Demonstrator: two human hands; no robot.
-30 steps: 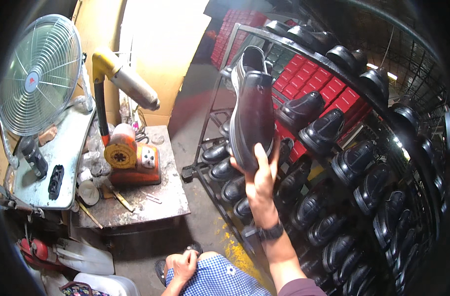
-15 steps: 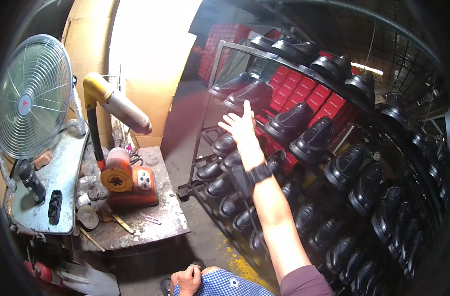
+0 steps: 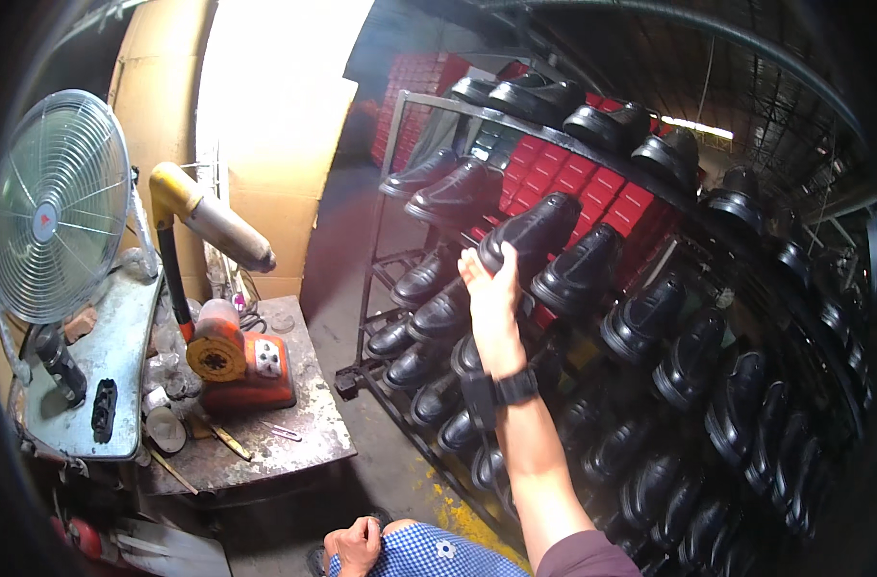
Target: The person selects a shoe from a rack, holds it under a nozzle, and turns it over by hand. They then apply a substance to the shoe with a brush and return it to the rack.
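My right hand (image 3: 493,293) reaches out to the shoe rack, fingers apart and thumb raised. It is at the near rounded end of a black shoe (image 3: 539,228); whether the fingertips touch it I cannot tell. A dark band (image 3: 515,388) circles that wrist. Beside this shoe stands another black shoe (image 3: 581,269), and more black shoes (image 3: 448,192) sit to its left. Low in the picture, my left hand (image 3: 359,546) rests closed on my lap by the blue checked cloth (image 3: 438,553); what its curled fingers hold, if anything, is hidden.
A metal rack (image 3: 386,183) carries rows of black shoes, with red boxes (image 3: 607,192) behind. At left, an orange machine (image 3: 251,370) stands on a worn table (image 3: 313,423) under a yellow-and-grey pipe (image 3: 212,219). A round fan (image 3: 59,207) stands above a metal board (image 3: 116,317).
My right hand has come down and a little right relative to the rack, from beside the left shoes to the near end of a middle shoe. My left hand stays on my lap.
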